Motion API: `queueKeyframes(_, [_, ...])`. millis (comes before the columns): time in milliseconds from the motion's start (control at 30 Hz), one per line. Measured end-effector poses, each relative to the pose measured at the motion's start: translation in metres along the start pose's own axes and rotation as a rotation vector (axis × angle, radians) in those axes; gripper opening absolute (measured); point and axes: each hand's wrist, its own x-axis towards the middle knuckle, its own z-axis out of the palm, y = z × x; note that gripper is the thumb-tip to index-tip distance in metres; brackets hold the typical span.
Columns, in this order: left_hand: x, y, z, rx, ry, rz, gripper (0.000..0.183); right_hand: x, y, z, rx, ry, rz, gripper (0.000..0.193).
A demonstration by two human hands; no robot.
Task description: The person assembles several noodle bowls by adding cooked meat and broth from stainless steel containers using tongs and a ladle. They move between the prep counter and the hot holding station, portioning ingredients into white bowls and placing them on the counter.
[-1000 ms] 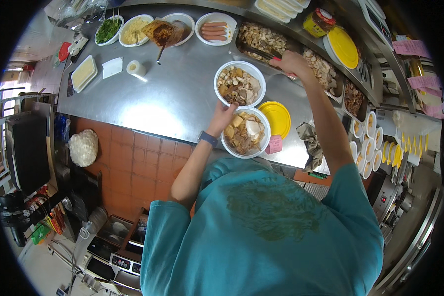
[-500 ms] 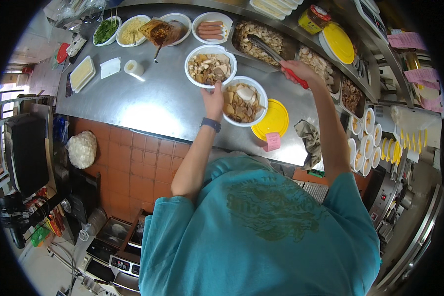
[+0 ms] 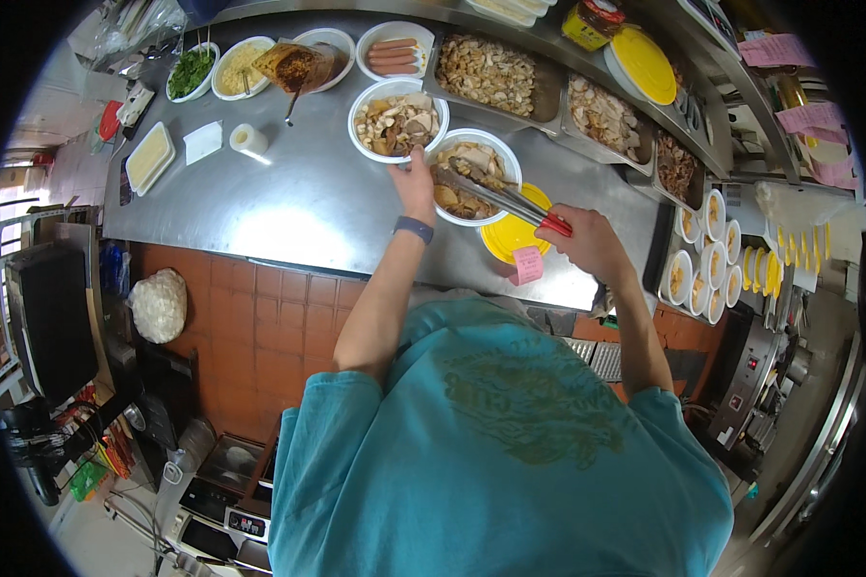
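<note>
My left hand (image 3: 414,186) grips the near rim of a white bowl (image 3: 353,135) filled with mixed pieces of food. Beside it, to the right and slightly nearer, stands a second white bowl (image 3: 516,163) with similar pale and brown pieces. My right hand (image 3: 590,243) is closed round the red-handled metal tongs (image 3: 510,200). Their tips reach down into the food of this second bowl; whether they pinch a piece I cannot make out. Partly beneath the tongs lies a round yellow lid (image 3: 496,240), with a pink slip (image 3: 526,265) at its near edge.
Trays of sliced food (image 3: 486,77), pale meat (image 3: 601,111) and darker meat (image 3: 681,168) line the back right. Sausages (image 3: 393,56), a sauce bag with a spoon (image 3: 298,69) and greens (image 3: 192,72) stand along the back. Small filled cups (image 3: 710,252) stand at the right.
My right hand has brought the tongs left and nearer, from above the sliced-food tray into the right-hand bowl. My left hand keeps its hold on the other bowl.
</note>
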Motion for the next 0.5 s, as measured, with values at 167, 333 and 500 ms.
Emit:
queueKeyframes(167, [0.000, -0.002, -0.001, 0.003, 0.007, 0.051, 0.066, -0.019, -0.005, -0.003, -0.174, 0.155, -0.005, 0.033])
queueKeyframes(333, [0.004, -0.004, -0.001, -0.061, 0.014, 0.046, 0.063, -0.020, -0.006, -0.005, -0.093, 0.190, -0.035, 0.028])
queueKeyframes(500, [0.003, -0.003, -0.003, -0.045, 0.018, 0.082, 0.061, 0.039, 0.007, -0.037, 0.016, 0.232, 0.102, 0.032])
